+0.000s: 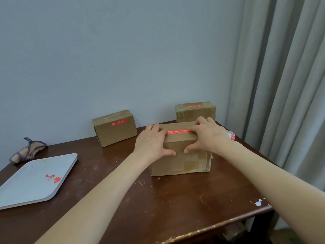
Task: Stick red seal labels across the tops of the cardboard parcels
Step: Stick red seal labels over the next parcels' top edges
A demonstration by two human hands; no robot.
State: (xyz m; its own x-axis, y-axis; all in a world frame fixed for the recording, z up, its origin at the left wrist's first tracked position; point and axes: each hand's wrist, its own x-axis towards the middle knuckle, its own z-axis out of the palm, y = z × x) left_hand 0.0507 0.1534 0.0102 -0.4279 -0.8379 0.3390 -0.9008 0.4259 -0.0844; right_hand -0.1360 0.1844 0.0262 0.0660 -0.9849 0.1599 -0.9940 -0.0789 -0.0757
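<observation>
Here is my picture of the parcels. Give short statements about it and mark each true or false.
1. The left hand and the right hand both touch the near parcel. True.
2. The near parcel's top bears no label. False: a red label lies across it.
3. The far left parcel and the far right parcel are both labelled. True.
4. The red scraps lie on the far left parcel. False: they lie on the grey tray.

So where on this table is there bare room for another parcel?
Bare wood between the white tray and the near parcel, and along the front edge. Crowded back right: right rear parcel, label roll, left hand, right hand.
</observation>
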